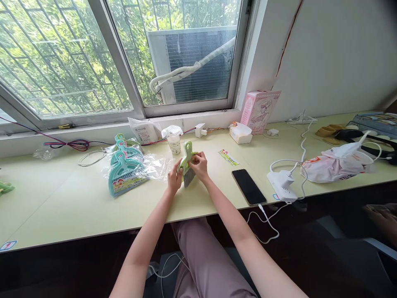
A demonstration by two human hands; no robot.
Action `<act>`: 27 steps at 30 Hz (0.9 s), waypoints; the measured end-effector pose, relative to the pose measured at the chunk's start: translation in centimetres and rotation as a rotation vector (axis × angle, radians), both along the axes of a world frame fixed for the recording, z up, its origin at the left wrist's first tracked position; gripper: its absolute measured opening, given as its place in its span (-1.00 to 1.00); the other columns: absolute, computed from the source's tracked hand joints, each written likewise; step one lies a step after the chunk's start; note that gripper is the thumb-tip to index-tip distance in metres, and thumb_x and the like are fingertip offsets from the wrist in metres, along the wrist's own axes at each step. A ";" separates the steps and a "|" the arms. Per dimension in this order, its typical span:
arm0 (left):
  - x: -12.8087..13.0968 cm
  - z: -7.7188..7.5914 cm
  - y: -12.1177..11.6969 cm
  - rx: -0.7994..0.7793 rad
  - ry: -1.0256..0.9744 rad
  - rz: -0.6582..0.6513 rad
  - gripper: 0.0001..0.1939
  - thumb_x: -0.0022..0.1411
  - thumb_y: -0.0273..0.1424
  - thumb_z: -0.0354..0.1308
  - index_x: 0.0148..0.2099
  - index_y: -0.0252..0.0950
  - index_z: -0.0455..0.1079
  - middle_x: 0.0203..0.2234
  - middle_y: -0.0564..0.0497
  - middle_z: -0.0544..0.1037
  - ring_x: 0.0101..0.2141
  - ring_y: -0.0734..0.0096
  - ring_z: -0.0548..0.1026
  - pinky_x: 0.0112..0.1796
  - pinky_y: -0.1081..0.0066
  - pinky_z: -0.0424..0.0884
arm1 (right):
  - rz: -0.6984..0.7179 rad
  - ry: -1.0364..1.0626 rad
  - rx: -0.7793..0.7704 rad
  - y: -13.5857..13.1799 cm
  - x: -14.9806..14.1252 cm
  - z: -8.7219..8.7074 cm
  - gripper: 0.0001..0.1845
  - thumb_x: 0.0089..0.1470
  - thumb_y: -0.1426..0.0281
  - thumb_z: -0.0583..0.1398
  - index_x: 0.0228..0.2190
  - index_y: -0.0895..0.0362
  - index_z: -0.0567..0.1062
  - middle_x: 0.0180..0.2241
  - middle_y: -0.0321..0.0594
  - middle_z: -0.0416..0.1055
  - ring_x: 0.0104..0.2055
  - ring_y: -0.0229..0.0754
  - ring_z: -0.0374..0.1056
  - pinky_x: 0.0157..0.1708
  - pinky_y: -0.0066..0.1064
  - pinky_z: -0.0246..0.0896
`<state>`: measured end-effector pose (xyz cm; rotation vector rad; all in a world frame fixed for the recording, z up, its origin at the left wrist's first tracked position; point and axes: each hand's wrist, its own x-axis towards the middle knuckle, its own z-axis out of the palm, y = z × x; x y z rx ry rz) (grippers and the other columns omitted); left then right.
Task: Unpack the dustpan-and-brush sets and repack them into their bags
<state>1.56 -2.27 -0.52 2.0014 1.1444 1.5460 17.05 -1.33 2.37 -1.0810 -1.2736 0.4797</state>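
A small green dustpan-and-brush set (187, 148) stands on the table's front half, handle end up and grey bristles pointing down. My left hand (175, 177) grips its left edge, with the fingers bent around it. On the other side, my right hand (200, 166) pinches the set near the base of the handle. Just left of my hands lies crumpled clear plastic wrap (158, 165). Several teal and green dustpan sets (124, 167) are stacked beyond it, the front one with a colourful label. To the right rests a loose printed label card (228, 157).
A lidded cup (174, 142) and a tissue pack (241, 133) stand behind my hands. At right are a black phone (249, 187), a white power strip (282, 185) with cables, and a plastic bag (335, 163). A pink box (259, 111) leans by the wall.
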 end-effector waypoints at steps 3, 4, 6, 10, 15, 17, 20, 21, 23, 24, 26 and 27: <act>0.1 0.1 0.6 0.004 -0.015 -0.027 -0.51 0.35 -0.11 -0.03 0.21 -0.22 0.34 -0.29 -0.07 0.55 -0.37 0.32 0.46 -0.28 0.35 0.36 | 0.087 0.074 -0.023 -0.2 0.3 0.7 -0.86 -0.15 0.30 0.32 -0.51 0.09 0.49 -0.29 -0.25 0.24 -0.36 -0.25 0.26 -0.39 -0.42 0.31; -0.1 0.1 1.1 -0.008 -0.063 0.014 -0.53 0.36 -0.13 -0.04 0.18 -0.22 0.35 -0.31 -0.06 0.54 -0.38 0.33 0.44 -0.29 0.36 0.35 | 0.120 0.101 -0.037 -0.4 0.5 1.0 -0.84 -0.15 0.28 0.32 -0.53 0.09 0.49 -0.29 -0.25 0.25 -0.35 -0.25 0.26 -0.41 -0.43 0.29; -1.0 0.2 2.4 -0.033 -0.238 0.194 -0.59 0.36 -0.14 -0.09 0.06 -0.24 0.39 -0.39 -0.01 0.48 -0.41 0.35 0.39 -0.33 0.37 0.31 | 0.179 0.162 -0.056 -1.1 1.1 1.5 -0.76 -0.08 0.19 0.29 -0.57 0.10 0.48 -0.30 -0.24 0.28 -0.33 -0.24 0.26 -0.43 -0.44 0.27; -4.1 0.4 4.9 -0.063 -0.474 0.472 -0.69 0.30 -0.15 -0.06 -0.26 -0.25 0.37 -0.54 0.07 0.32 -0.47 0.38 0.27 -0.39 0.39 0.22 | 0.180 0.089 -0.077 -2.9 4.2 3.1 -0.66 0.03 0.07 0.21 -0.47 0.09 0.54 -0.23 -0.20 0.34 -0.28 -0.20 0.33 -0.41 -0.42 0.25; -5.2 0.2 5.6 -0.277 -0.228 0.094 -0.70 0.12 -0.14 0.05 -0.37 -0.26 0.42 -0.61 0.06 0.34 -0.53 0.38 0.27 -0.47 0.41 0.17 | -0.120 -0.725 -0.396 -3.5 8.6 5.9 -0.76 0.08 0.22 0.24 -0.43 0.12 0.60 -0.18 -0.08 0.48 -0.19 -0.08 0.43 -0.15 -0.29 0.24; -4.8 0.1 5.5 -0.334 -0.079 0.011 -0.70 0.09 -0.15 0.07 -0.38 -0.27 0.45 -0.67 0.09 0.31 -0.58 0.40 0.24 -0.51 0.41 0.14 | -0.214 -1.008 -0.599 -2.9 9.1 6.4 -0.80 0.04 0.27 0.29 -0.40 0.16 0.62 -0.18 0.04 0.51 -0.12 0.04 0.46 -0.11 -0.23 0.22; -4.4 -0.2 5.3 -0.309 0.084 0.060 -0.73 0.11 -0.18 0.09 -0.40 -0.26 0.47 -0.72 0.10 0.28 -0.62 0.39 0.25 -0.51 0.40 0.14 | -0.232 -1.199 -0.799 -1.5 8.9 6.2 -0.72 -0.08 0.30 0.40 -0.30 0.19 0.61 -0.19 0.14 0.54 -0.07 0.12 0.46 -0.12 -0.19 0.24; -4.4 -0.2 5.2 -0.288 0.106 0.090 -0.74 0.12 -0.19 0.08 -0.39 -0.25 0.47 -0.70 0.08 0.33 -0.60 0.37 0.30 -0.48 0.39 0.19 | -0.225 -1.214 -0.826 -1.0 8.8 5.9 -0.68 -0.10 0.30 0.42 -0.28 0.18 0.61 -0.19 0.15 0.55 -0.07 0.12 0.47 -0.12 -0.19 0.24; -4.5 -0.2 5.0 -0.258 0.123 0.122 -0.72 0.17 -0.18 0.07 -0.34 -0.25 0.49 -0.60 0.00 0.47 -0.51 0.28 0.44 -0.40 0.36 0.28 | -0.230 -1.209 -0.842 -0.3 8.7 5.2 -0.65 -0.11 0.30 0.42 -0.24 0.18 0.60 -0.17 0.16 0.55 -0.07 0.12 0.47 -0.13 -0.17 0.26; -4.6 -0.1 4.9 -0.241 0.120 0.133 -0.71 0.21 -0.17 0.06 -0.32 -0.25 0.49 -0.54 -0.04 0.53 -0.45 0.24 0.49 -0.36 0.34 0.32 | -0.241 -1.201 -0.839 0.0 8.8 4.9 -0.65 -0.09 0.31 0.42 -0.23 0.19 0.60 -0.17 0.18 0.55 -0.07 0.12 0.47 -0.13 -0.17 0.27; -4.8 0.3 4.5 -0.186 0.089 0.166 -0.67 0.28 -0.15 0.00 -0.29 -0.25 0.48 -0.44 -0.09 0.57 -0.38 0.20 0.54 -0.30 0.31 0.37 | -0.257 -1.189 -0.832 0.4 9.2 4.4 -0.69 -0.04 0.34 0.38 -0.22 0.21 0.59 -0.16 0.19 0.54 -0.06 0.11 0.46 -0.14 -0.18 0.27; -4.9 0.4 4.3 -0.147 0.066 0.191 -0.65 0.31 -0.15 -0.03 -0.27 -0.26 0.47 -0.41 -0.10 0.57 -0.35 0.20 0.55 -0.28 0.30 0.39 | -0.260 -1.184 -0.827 0.5 9.5 4.1 -0.73 -0.01 0.37 0.36 -0.23 0.21 0.60 -0.15 0.19 0.54 -0.06 0.10 0.46 -0.13 -0.18 0.27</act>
